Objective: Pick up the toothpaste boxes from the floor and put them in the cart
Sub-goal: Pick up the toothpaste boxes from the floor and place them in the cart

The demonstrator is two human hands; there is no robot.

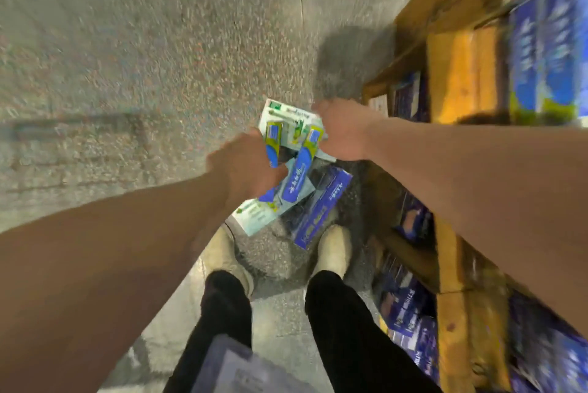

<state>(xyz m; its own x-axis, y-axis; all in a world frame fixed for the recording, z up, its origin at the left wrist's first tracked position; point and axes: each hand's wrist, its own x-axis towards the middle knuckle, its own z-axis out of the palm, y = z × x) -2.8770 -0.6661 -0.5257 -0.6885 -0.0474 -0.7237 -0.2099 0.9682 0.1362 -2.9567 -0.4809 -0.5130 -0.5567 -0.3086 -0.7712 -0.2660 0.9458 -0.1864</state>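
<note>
Speckled floor, shelf at right: left hand and right hand both grip bundled toothpaste boxes; squeeze them together when lifting.

The wooden shelf walls off the whole right side. Its bays are packed with blue boxes up to the front edge, leaving no way through. Left of the shelf the speckled floor lies wide and open to a reach from that side or from ahead. Near the shelf's foot a dark blue box lies flat on the floor, with two shoes close behind it, narrowing the gap. Above that box the left grip and right grip hold a bundle of toothpaste boxes between them, the right grip near the shelf's front edge.
</note>
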